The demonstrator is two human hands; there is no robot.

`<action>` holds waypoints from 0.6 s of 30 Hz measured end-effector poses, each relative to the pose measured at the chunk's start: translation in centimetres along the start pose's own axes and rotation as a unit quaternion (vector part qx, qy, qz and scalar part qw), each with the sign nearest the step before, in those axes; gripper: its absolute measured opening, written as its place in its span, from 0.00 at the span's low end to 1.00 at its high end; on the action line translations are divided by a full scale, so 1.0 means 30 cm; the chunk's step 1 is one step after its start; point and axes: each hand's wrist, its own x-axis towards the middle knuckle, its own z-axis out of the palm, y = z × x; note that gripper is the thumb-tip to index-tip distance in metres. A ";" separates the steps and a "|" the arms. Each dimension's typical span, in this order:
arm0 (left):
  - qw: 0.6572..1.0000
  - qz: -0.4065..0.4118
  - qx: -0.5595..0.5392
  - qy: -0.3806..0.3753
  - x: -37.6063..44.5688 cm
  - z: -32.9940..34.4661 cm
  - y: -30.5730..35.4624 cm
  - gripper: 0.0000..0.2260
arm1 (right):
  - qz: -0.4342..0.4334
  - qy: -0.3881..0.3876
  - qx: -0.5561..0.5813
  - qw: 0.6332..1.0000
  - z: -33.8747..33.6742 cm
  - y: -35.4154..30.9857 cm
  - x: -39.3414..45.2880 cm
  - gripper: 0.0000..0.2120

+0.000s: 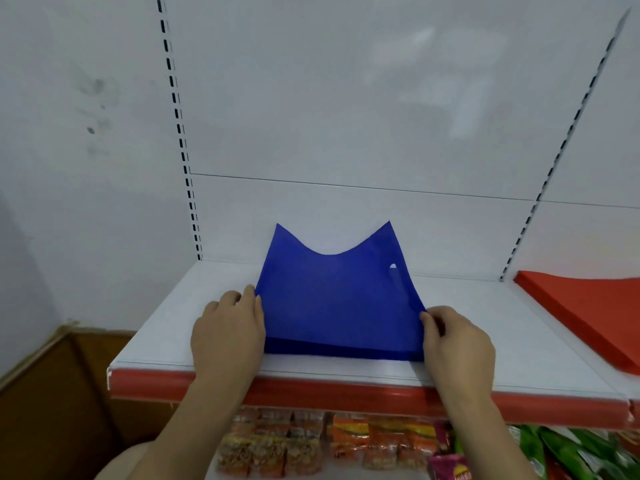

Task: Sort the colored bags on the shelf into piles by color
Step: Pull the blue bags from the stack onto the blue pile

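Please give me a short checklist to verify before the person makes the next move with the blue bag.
1. Left hand at blue bag left edge: ok.
2. Right hand pinches right edge: ok.
3. Bag flat on shelf: not ok, its far part stands up against the back panel.
4. Blue kept apart from red pile: ok.
5. More blue bags underneath: cannot tell.
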 end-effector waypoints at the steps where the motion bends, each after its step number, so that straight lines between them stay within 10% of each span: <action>1: 1.000 -0.003 -0.025 0.009 0.002 -0.011 0.003 0.15 | -0.008 0.005 0.024 1.000 -0.011 -0.007 0.001 0.05; 7: 0.982 0.030 -0.179 0.053 -0.035 -0.082 0.040 0.26 | -0.035 0.043 0.158 0.986 -0.076 -0.041 -0.018 0.17; 18: 0.972 0.049 -0.215 0.075 -0.067 -0.036 0.107 0.15 | -0.055 0.081 0.099 0.990 -0.126 0.012 -0.051 0.20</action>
